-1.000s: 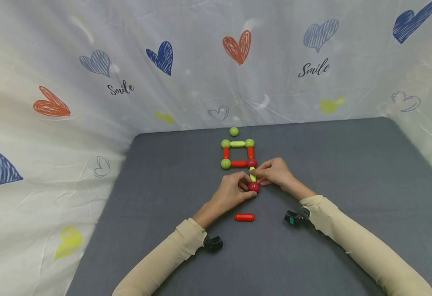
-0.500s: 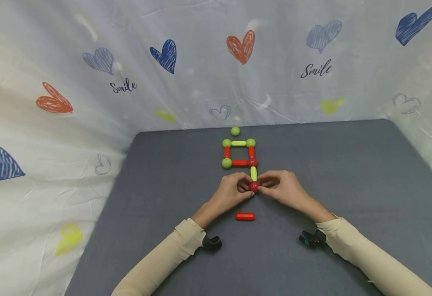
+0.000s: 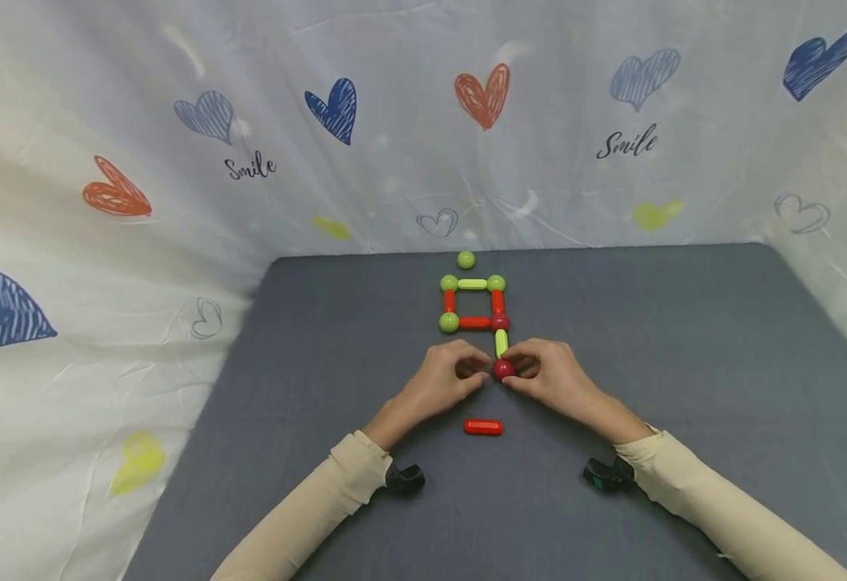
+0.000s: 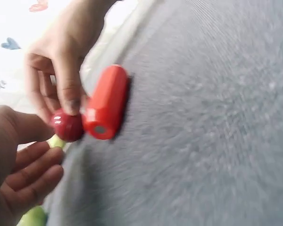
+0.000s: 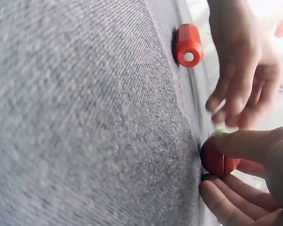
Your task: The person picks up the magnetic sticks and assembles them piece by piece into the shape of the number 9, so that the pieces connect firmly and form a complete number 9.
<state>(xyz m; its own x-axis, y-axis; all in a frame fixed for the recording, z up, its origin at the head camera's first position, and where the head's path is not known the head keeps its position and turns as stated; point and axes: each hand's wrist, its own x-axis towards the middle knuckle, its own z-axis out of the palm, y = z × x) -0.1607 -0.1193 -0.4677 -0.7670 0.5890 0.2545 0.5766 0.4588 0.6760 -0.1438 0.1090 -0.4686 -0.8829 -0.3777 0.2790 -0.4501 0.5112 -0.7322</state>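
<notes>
My right hand (image 3: 556, 373) pinches a dark red ball (image 3: 503, 369) between thumb and fingers; the right wrist view shows the thumb lying over the ball (image 5: 213, 155). A yellow-green rod (image 3: 501, 343) joins this ball to another dark red ball (image 3: 499, 321), a corner of a square of magnetic rods and balls. To the left of the held ball, my left hand (image 3: 444, 378) is slightly apart from it, fingers relaxed and holding nothing. Nearer to me on the table lies a loose red rod (image 3: 483, 427), its round metal end showing in the left wrist view.
The square has three green balls, one of them the near left ball (image 3: 448, 322), with red rods and a yellow-green rod (image 3: 472, 284) between. Behind it sits a loose green ball (image 3: 465, 260), close to the grey table's (image 3: 648, 323) back edge and the printed curtain (image 3: 387, 161).
My right hand has gone from the yellow-green rod down to the dark red ball and grips it. My left hand has let go of that ball and drawn slightly left.
</notes>
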